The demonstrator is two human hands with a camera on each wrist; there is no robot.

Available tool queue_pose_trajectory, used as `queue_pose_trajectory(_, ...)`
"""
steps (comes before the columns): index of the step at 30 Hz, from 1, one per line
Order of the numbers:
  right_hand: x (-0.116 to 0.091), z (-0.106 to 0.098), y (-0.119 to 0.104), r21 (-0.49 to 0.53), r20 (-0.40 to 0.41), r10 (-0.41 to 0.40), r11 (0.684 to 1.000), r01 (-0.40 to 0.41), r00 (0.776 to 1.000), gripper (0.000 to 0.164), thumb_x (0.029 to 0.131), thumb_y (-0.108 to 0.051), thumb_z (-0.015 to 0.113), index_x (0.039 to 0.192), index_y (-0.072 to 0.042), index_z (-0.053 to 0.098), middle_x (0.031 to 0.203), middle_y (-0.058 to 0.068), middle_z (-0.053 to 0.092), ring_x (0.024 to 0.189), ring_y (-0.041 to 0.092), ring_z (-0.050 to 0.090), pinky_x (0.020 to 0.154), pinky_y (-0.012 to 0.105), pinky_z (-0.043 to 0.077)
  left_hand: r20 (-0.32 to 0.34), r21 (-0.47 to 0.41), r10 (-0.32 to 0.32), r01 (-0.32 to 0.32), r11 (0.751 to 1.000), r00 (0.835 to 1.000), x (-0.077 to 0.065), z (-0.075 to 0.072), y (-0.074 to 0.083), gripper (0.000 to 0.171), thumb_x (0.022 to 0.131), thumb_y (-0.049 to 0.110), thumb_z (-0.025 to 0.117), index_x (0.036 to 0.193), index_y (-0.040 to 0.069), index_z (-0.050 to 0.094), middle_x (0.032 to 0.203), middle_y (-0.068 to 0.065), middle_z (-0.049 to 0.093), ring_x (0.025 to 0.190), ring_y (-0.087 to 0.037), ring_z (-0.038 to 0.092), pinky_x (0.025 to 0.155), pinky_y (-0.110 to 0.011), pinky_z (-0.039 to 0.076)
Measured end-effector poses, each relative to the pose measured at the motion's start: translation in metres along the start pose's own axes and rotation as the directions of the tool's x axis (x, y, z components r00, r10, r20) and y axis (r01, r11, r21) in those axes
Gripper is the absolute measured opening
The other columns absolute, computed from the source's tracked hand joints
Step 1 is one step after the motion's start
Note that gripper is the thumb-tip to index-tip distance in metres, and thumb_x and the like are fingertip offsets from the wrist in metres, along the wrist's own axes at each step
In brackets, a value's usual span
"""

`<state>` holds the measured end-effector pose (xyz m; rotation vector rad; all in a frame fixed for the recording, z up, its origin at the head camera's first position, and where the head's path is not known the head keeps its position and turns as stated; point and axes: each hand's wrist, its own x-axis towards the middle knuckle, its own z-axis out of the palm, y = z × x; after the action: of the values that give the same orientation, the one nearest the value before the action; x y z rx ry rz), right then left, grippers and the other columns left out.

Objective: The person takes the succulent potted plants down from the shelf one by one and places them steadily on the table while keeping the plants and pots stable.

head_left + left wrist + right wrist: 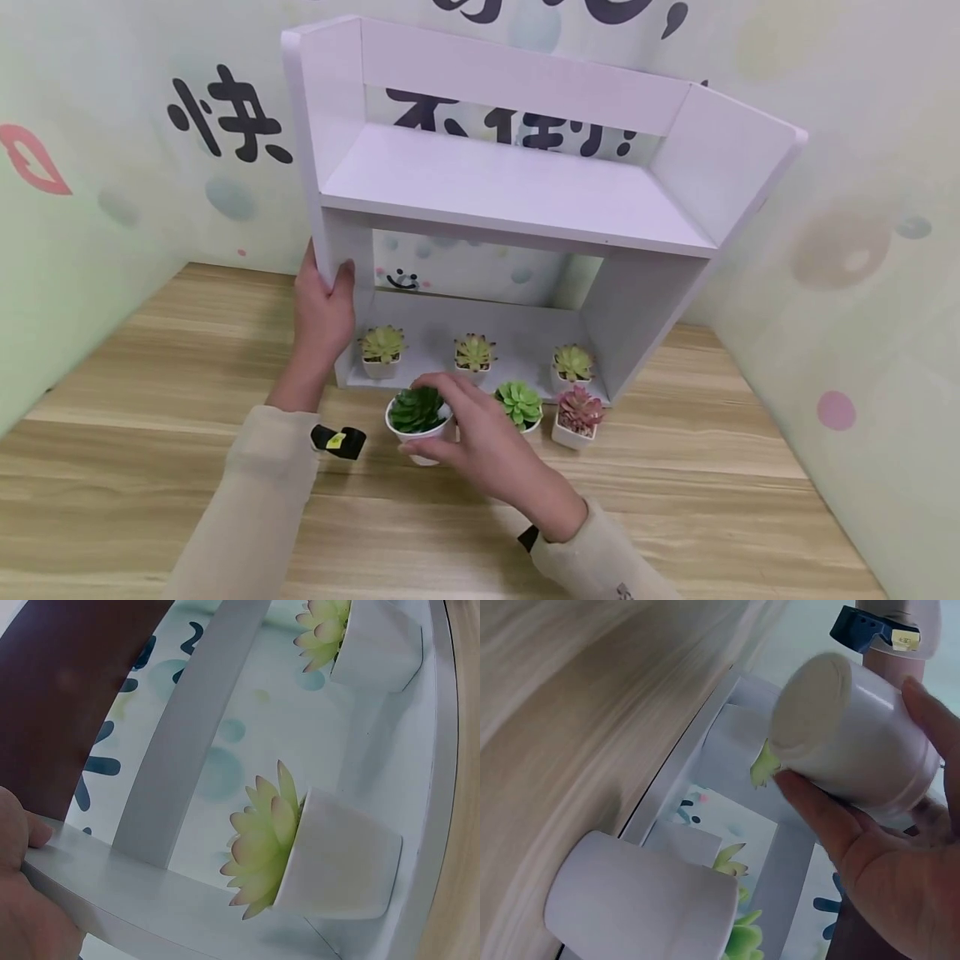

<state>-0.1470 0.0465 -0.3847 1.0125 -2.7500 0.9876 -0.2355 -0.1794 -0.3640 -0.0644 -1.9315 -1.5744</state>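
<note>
My left hand [324, 312] grips the left side panel of a white two-tier shelf [517, 187], its thumb on the inner face. In my right hand [491, 442] is a round white pot with a dark green succulent [417, 410], pinched between thumb and fingers in front of the shelf. The right wrist view shows the white pot [855, 735] tilted, its base raised off the table. Beside that hand stands a bright green succulent [519, 403], partly hidden by it. A pink succulent [577, 413] in a square pot stands to its right.
Along the shelf's lower board stand a left yellow-green succulent [382, 346], a middle one [474, 354] and a right one [573, 364], all in white pots. The wooden table [150, 400] meets patterned walls [862, 275] on the sides and behind. A black strap [339, 442] is at my left wrist.
</note>
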Motion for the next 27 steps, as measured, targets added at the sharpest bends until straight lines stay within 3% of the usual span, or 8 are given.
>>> queue_pose_trajectory(4, 0.003, 0.001, 0.002, -0.006, 0.017, 0.055, 0.998, -0.055, 0.998, 0.076, 0.079, -0.037, 0.086, 0.145, -0.025, 0.05, 0.149, 0.006, 0.056, 0.123, 0.028, 0.063, 0.109, 0.047, 0.05, 0.002, 0.001, 0.0, 0.0, 1.0, 1.0, 0.0, -0.001, 0.0, 0.047, 0.102, 0.009, 0.046, 0.147, -0.002, 0.042, 0.143, -0.024, 0.054, 0.131, -0.039, 0.053, 0.111, -0.06, 0.043)
queue_pose_trajectory(9, 0.005, 0.004, 0.006, -0.025, 0.015, 0.043, 0.999, -0.043, 0.999, 0.086, 0.075, -0.034, 0.089, 0.15, -0.023, 0.048, 0.149, 0.001, 0.057, 0.123, 0.023, 0.064, 0.114, 0.043, 0.045, 0.007, -0.001, 0.003, -0.003, 1.0, 1.0, 0.0, -0.001, 0.0, 0.046, 0.103, 0.01, 0.046, 0.147, -0.002, 0.042, 0.143, -0.024, 0.054, 0.132, -0.04, 0.052, 0.111, -0.061, 0.043)
queue_pose_trajectory(17, 0.008, 0.008, 0.009, -0.016, 0.034, 0.093, 0.996, -0.092, 0.995, 0.081, 0.075, -0.034, 0.09, 0.145, -0.018, 0.052, 0.143, 0.005, 0.061, 0.126, 0.026, 0.061, 0.106, 0.045, 0.052, -0.002, -0.008, 0.014, -0.014, 1.0, 1.0, 0.001, 0.0, -0.001, 0.046, 0.102, 0.009, 0.046, 0.145, -0.004, 0.043, 0.142, -0.027, 0.054, 0.131, -0.043, 0.052, 0.111, -0.061, 0.043)
queue_pose_trajectory(27, 0.013, 0.012, 0.015, -0.006, 0.026, 0.113, 0.994, -0.112, 0.993, 0.071, 0.076, -0.028, 0.09, 0.137, -0.015, 0.056, 0.134, 0.006, 0.065, 0.116, 0.022, 0.065, 0.097, 0.036, 0.057, -0.004, -0.019, 0.006, -0.006, 1.0, 1.0, 0.0, 0.0, 0.0, 0.046, 0.102, 0.009, 0.047, 0.146, -0.003, 0.043, 0.142, -0.026, 0.054, 0.133, -0.042, 0.052, 0.111, -0.061, 0.043)
